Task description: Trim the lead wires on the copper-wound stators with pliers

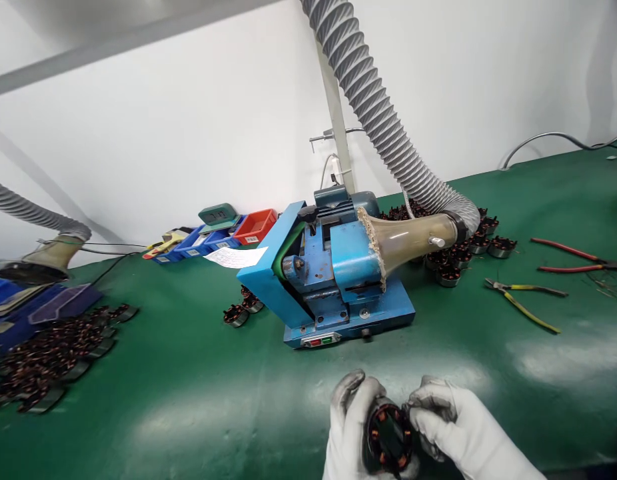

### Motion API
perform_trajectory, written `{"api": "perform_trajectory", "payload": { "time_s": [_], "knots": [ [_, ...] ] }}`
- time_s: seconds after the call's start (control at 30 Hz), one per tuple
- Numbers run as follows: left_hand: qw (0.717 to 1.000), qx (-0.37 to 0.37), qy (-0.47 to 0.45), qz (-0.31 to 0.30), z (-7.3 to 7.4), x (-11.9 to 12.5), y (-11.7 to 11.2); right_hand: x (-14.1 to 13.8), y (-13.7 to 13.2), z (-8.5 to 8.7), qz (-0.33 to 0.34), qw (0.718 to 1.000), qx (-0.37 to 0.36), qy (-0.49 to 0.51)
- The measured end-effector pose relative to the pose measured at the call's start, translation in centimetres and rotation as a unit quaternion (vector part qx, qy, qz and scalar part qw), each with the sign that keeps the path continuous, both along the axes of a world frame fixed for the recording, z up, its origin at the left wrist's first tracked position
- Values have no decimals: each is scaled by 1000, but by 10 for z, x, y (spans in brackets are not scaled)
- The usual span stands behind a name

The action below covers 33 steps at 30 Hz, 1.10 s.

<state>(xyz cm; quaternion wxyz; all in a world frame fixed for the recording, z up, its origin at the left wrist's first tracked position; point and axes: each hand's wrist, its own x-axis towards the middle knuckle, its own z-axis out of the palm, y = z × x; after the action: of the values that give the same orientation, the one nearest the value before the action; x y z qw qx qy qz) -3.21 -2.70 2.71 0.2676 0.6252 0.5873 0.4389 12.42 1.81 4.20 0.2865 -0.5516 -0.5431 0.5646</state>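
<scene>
A round stator with copper windings point(376, 435) is in my gloved left hand point(347, 420), low in the view and right of centre. The fingers of that hand wrap round its outer side, and its open ring end faces me. My gloved right hand point(451, 420) is closed in a pinch at the stator's right edge. What lies between the right thumb and fingers is dark and small, and I cannot make it out. Just beyond both hands stands a blue belt-driven machine point(348, 267) with a red and a green button on its base.
A grey ribbed hose point(373, 100) joins the machine's tan funnel point(413, 240). Several stators point(448, 273) stand behind it, more in a pile point(53, 353) at left. Yellow-handled cutters point(526, 300) and red-handled pliers point(573, 253) lie right. Small bins point(256, 227) line the back.
</scene>
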Motion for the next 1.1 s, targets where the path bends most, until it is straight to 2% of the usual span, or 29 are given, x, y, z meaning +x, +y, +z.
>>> {"api": "perform_trajectory", "payload": {
  "time_s": [0.1,0.13,0.2,0.3,0.33,0.4,0.47,0.5,0.6,0.67,0.7,0.73,0.8,0.87,0.9,0.97,1.03,1.1],
  "knots": [
    [1000,-10,-14,-22,-6,-1,6,1,2,3,-12,992,-100,71],
    [998,-28,-34,-42,-8,0,7,2,2,2,-21,992,-102,75],
    [994,-48,-70,-64,-12,1,7,3,2,-2,-22,997,-54,51],
    [996,1,-77,-42,-18,0,2,4,1,-5,14,999,44,-9],
    [997,26,-71,-24,-21,-2,0,4,0,-5,20,999,46,-15],
    [998,58,-38,6,-25,-6,-1,3,1,-4,23,1000,5,8],
    [998,50,-2,-29,-28,-11,3,2,1,-5,18,999,-36,36],
    [997,36,11,-61,-29,-12,6,2,1,-6,10,999,-33,34],
    [986,-23,-27,-164,-30,-11,15,1,0,-13,-23,995,83,-47],
    [984,-18,-50,-171,-32,-7,16,1,-1,-19,-32,981,165,-97],
    [987,2,-40,-155,-34,-5,15,1,-1,-21,-33,980,170,-102],
    [992,31,-10,-125,-37,-4,13,1,0,-22,-29,986,140,-90],
    [990,89,86,-68,-44,-2,10,1,4,-23,17,999,18,-46],
    [980,104,150,-79,-49,-1,11,3,9,-23,88,992,-90,-18],
    [978,82,160,-102,-49,-2,13,4,13,-22,120,986,-112,-22],
    [980,-14,146,-136,-44,-3,20,6,19,-19,155,982,-91,-56],
    [973,-123,127,-147,-34,-4,29,10,26,-16,184,977,-34,-99],
    [963,-181,116,-163,-25,-6,36,17,32,-12,250,954,42,-161]
  ]
}}
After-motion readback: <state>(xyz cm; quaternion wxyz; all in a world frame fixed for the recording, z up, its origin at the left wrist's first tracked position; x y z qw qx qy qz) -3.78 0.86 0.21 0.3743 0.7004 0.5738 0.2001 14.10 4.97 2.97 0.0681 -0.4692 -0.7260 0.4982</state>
